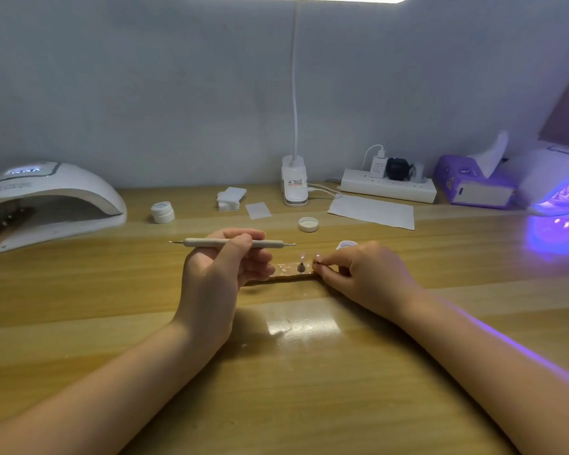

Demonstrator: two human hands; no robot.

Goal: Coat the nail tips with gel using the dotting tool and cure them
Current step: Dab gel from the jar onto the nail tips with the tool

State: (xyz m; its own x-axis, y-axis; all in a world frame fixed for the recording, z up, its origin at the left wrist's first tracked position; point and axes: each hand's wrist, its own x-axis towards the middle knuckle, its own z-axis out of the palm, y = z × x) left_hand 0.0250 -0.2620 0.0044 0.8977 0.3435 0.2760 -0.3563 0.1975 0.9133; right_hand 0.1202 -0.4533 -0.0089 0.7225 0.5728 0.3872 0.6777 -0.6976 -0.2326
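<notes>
A: What could go wrong?

B: The left hand [224, 267] grips the dotting tool [232, 243] sideways. The right hand [358, 274] pinches, I think, a nail tip [317, 258] on the wooden strip [293, 274]. A bump could smear gel.

A: And around them?

B: A shiny wooden table [276, 356], a glowing purple lamp [559, 185].
</notes>
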